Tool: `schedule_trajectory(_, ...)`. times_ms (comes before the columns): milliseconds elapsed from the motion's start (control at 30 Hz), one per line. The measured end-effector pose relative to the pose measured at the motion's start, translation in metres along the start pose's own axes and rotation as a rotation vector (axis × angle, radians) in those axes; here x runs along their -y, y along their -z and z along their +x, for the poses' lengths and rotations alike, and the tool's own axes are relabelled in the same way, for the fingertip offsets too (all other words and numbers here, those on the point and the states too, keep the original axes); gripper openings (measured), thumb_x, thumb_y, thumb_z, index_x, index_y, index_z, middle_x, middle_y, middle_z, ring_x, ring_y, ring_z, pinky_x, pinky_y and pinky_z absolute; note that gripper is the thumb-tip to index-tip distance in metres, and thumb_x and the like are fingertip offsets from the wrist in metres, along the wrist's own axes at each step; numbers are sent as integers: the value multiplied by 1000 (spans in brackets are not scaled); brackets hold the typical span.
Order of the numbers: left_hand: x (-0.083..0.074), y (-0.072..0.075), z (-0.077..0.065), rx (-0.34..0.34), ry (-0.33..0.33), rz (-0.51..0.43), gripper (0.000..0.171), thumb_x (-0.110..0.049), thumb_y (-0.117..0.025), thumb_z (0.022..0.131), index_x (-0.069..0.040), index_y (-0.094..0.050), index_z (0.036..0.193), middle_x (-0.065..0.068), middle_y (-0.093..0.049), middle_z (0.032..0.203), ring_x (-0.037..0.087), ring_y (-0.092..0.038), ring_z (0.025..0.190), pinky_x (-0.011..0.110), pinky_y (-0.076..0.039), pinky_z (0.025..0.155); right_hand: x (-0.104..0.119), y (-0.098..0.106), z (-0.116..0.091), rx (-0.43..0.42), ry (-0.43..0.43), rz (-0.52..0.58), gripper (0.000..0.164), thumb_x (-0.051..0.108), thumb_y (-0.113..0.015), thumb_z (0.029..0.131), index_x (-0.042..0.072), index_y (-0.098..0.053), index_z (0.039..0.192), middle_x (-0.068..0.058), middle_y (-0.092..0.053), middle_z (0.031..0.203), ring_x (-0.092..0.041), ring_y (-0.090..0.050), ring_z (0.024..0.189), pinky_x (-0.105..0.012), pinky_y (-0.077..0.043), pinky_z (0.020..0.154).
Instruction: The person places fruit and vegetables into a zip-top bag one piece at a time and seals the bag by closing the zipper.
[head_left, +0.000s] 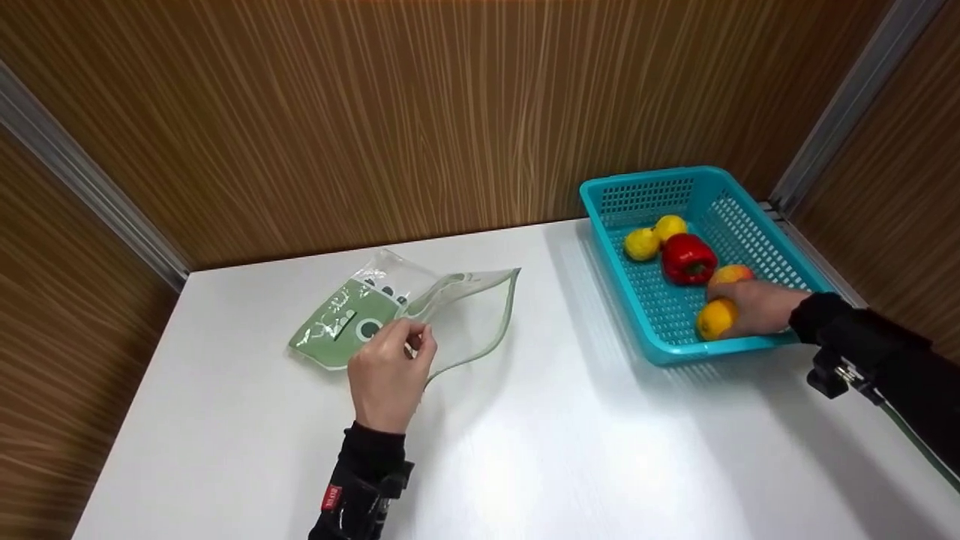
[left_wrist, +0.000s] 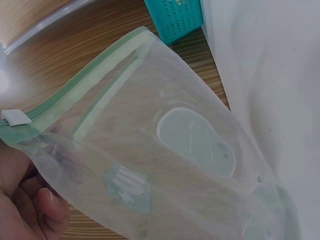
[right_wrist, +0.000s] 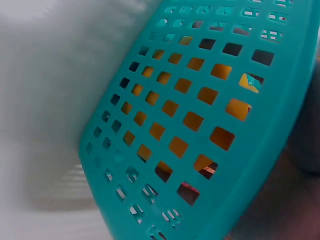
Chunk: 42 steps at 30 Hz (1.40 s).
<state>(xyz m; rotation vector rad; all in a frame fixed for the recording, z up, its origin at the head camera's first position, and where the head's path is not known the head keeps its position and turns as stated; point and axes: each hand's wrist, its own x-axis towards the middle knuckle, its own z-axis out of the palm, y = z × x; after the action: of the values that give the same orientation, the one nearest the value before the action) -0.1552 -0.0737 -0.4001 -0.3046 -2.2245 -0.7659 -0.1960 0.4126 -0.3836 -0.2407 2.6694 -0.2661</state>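
My left hand [head_left: 391, 367] pinches the edge of a clear zip bag [head_left: 469, 330] with a green animal print, held tilted above the table, its mouth gaping toward the right. In the left wrist view a white slider [left_wrist: 16, 117] sits on the bag's green zip strip, close to my left fingers [left_wrist: 52, 207]. My right hand [head_left: 761, 306] is inside a teal basket [head_left: 626, 300], gripping an orange [head_left: 716, 318] by the near wall. Just behind it lies a red-yellow apple [head_left: 731, 274], close to my fingers. Through the right wrist view's basket holes, only patches of the orange [right_wrist: 192, 120] show.
A red bell pepper [head_left: 688, 259] and two lemons [head_left: 642, 244] lie farther back in the basket. The basket stands at the right of the white table [head_left: 525, 450], near the wood-grain back wall [head_left: 420, 135]. Wood-grain panels flank both sides.
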Motion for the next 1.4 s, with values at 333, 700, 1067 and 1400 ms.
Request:
schedule_trajectory(333,1,-1,-1,-7,1,-6,7,-10,-69,78,-10,-66,72,-2,-64,61,9,-58,53,24,-44,48,2,-3,1,-31,1,-6,52,43,-72,79,11,-56,117,-7,-61,100,-23,-52,91,-35,-45,78)
schedule_trajectory(700,-1,1,-1,10,9,-6,6,-11,-69,79,-10,-67,73,-1,-65,62,10,-58,53,24,-45,48,16,12,-14,-148,7,34,59,37,-75,75,10,-55,123,-11,-60,107,-23,-52,90,-31,-46,71)
schedule_trajectory(1067,0,3,0,4,0,0,7,-10,-69,79,-11,-66,73,-1,-64,61,10,-58,52,25,-44,48,53,30,-28,-343,27,104,64,37,-75,78,12,-49,130,-18,-52,119,-27,-48,96,-31,-42,70)
schedule_trajectory(1400,-1,4,1,23,18,-8,6,-11,-68,80,-10,-67,74,-1,-64,62,10,-58,54,23,-43,49,115,20,-39,-496,160,194,67,42,-77,76,19,-48,132,-8,-50,126,-24,-48,104,-39,-46,82)
